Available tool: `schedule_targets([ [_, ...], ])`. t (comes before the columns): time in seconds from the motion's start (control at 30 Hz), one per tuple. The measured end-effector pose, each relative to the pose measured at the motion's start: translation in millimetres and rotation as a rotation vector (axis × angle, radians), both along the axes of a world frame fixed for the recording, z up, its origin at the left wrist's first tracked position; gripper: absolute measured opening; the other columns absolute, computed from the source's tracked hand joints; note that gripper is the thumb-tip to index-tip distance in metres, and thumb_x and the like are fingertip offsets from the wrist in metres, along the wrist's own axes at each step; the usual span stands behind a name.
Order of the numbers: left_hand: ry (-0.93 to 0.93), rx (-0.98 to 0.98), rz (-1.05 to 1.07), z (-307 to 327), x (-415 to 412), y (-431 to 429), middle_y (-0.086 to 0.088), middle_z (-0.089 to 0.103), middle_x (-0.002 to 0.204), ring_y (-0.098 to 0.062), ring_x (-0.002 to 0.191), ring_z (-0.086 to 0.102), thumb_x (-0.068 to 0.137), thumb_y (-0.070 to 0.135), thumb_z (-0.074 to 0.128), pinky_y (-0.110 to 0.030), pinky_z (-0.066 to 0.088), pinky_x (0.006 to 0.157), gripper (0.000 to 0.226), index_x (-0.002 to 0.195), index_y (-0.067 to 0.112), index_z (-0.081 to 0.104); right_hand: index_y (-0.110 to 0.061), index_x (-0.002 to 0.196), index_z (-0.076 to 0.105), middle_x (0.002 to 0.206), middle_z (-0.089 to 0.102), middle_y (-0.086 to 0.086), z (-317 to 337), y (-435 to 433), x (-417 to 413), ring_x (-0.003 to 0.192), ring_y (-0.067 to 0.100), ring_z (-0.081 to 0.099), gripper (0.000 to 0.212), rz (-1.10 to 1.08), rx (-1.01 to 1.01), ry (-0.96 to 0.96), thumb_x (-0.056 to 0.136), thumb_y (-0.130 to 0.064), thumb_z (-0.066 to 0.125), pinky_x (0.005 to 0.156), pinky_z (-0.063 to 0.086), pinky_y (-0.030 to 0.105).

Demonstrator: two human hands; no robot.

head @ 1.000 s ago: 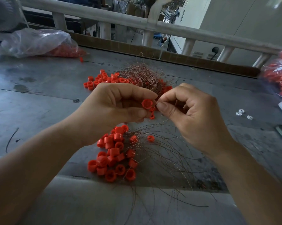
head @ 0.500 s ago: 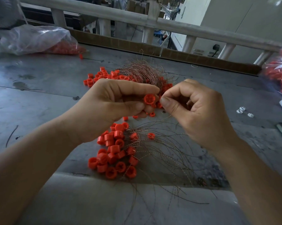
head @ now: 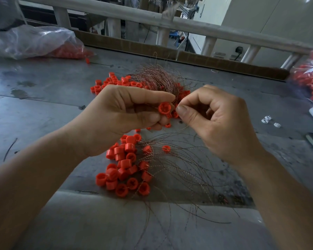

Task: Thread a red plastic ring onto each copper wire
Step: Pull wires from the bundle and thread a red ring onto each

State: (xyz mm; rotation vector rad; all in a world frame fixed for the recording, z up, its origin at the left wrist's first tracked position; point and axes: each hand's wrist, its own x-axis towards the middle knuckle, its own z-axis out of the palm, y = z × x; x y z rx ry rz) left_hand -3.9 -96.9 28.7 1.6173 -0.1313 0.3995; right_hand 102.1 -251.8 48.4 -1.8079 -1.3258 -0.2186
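Dim, flat daylight comes from beyond the hands, past the railing (head: pixel 145 19), and lays a pale sheen on the table (head: pixel 43 109) left of the left hand (head: pixel 119 120). The red ring (head: pixel 164 107) at its fingertips is sharp; the copper wire (head: pixel 183 127) under the right hand (head: pixel 217 123) barely resolves. The railing bows with wide-angle distortion.

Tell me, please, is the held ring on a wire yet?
Cannot tell: the right hand holds a wire at the ring, its tip hidden by fingers.

red ring (head: pixel 164 108) pinched, open end visible | copper wires (head: pixel 172 170) fanned on table
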Motion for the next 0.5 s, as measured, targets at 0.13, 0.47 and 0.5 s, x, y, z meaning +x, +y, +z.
schedule_targets([
  [0.13,-0.006,0.018,0.016,-0.3,0.2,-1.0,0.002,0.073,0.080,-0.008,0.076,0.068,0.068,0.014,0.063,-0.015,0.051,0.070,0.038,0.104,0.026,0.067,-0.021,0.071,0.059,0.067,0.054,-0.010,-0.7,-0.5,-0.2,0.063,0.004,0.048,0.008,-0.001,-0.005,-0.003,0.079,-0.022,0.061,0.055,0.036,0.009],
  [0.47,-0.051,-0.067,0.033,3.3,0.5,-5.2,0.000,0.073,0.081,-0.011,0.075,0.068,0.063,0.014,0.067,-0.017,0.052,0.066,0.031,0.092,0.022,0.073,-0.026,0.074,0.063,0.068,0.058,-0.013,-1.7,-2.1,0.4,0.064,-0.001,0.053,0.009,0.045,-0.026,0.124,0.078,-0.020,0.058,0.056,0.037,0.008],
  [0.5,-0.056,-0.084,0.024,3.9,0.2,-5.8,-0.001,0.073,0.082,-0.011,0.075,0.069,0.062,0.012,0.070,-0.017,0.052,0.066,0.029,0.089,0.022,0.075,-0.027,0.073,0.063,0.068,0.059,-0.012,-1.1,-2.4,0.4,0.063,-0.001,0.054,0.010,0.054,-0.030,0.148,0.078,-0.020,0.058,0.056,0.038,0.008],
])
